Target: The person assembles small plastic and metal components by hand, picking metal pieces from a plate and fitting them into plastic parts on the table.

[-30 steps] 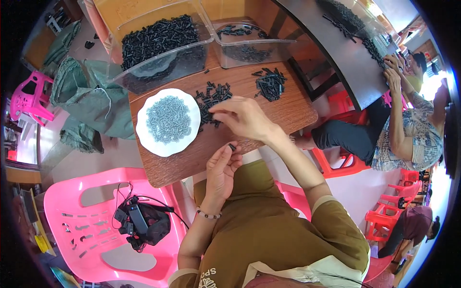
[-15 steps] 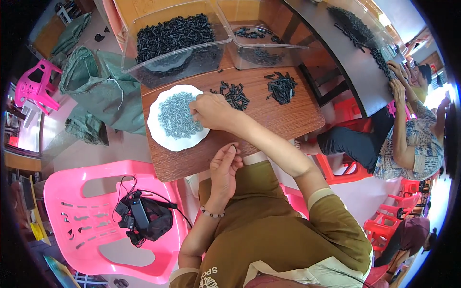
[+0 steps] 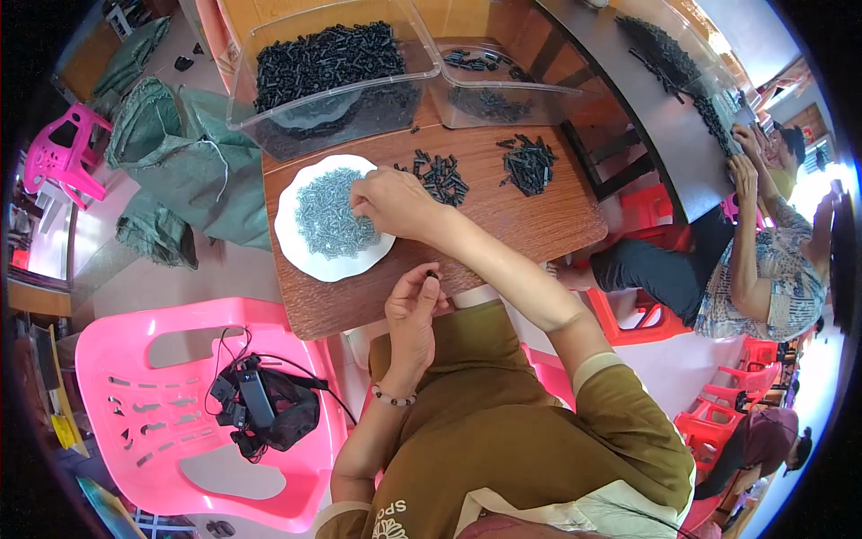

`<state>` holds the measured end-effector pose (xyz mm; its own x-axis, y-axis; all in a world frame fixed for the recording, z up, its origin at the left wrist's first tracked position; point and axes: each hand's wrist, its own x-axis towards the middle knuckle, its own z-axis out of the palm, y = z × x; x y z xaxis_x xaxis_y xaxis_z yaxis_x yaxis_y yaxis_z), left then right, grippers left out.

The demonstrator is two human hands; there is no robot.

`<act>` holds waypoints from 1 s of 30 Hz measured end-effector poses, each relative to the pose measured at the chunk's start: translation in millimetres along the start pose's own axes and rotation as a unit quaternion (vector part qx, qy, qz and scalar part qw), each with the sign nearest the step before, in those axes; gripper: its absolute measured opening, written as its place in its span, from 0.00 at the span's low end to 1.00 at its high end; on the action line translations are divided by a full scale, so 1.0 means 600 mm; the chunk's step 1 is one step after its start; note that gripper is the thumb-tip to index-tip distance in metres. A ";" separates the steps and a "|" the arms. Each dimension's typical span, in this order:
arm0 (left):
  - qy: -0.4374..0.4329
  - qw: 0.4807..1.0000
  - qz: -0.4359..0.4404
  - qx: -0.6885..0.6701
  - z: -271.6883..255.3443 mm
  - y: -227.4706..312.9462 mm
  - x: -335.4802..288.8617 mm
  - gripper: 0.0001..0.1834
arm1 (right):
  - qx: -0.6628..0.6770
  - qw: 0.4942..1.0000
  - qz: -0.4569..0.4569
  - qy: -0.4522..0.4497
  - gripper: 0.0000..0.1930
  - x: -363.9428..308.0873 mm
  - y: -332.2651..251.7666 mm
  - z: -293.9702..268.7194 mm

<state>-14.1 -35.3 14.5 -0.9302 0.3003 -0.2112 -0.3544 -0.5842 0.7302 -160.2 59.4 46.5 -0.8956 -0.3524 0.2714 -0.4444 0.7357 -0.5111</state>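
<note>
A white scalloped plate (image 3: 292, 254) on the small brown table holds a heap of small silvery metal pieces (image 3: 337, 216), perhaps screws or pins. Over the plate's right side is my right hand (image 3: 400, 205), its fingers bent down and closed at the heap; whatever is between the fingertips is hidden. Lower down, just off the table's near edge, my left hand (image 3: 413, 314) pinches a small black piece (image 3: 432, 273) between thumb and fingers. Right of the plate lie a pile of short black tubular parts (image 3: 442, 180) and a second pile of black parts (image 3: 528, 165).
Behind the plate stands a clear plastic bin (image 3: 332, 135) full of black parts, beside a clear bin (image 3: 503, 87) with fewer. A pink chair (image 3: 153, 328) bears a black pouch with cables (image 3: 260, 400). Green sacks (image 3: 184, 144) stand left. A co-worker (image 3: 763, 260) sits at a dark table (image 3: 664, 135).
My right hand has shifted slightly left over the heap. My left hand has moved a little up and left, and the black piece in it shows more plainly.
</note>
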 end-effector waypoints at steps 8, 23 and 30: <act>0.041 0.999 0.014 -0.019 0.004 0.024 0.006 0.14 | 0.143 0.989 0.015 -0.018 0.06 0.013 0.011 -0.008; 0.120 0.673 0.368 0.630 -0.023 0.183 0.117 0.09 | 0.489 0.855 0.171 0.024 0.11 0.013 0.006 -0.018; 0.126 0.616 0.406 0.664 -0.022 0.173 0.131 0.07 | 0.499 0.855 0.135 0.037 0.10 0.007 0.002 -0.013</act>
<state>-125.3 -82.1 64.9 -0.7938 0.0910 0.6013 0.4715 0.7165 0.5141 -164.3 63.5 53.3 -0.9809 -0.1832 0.0653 -0.0499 -0.0874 -0.9949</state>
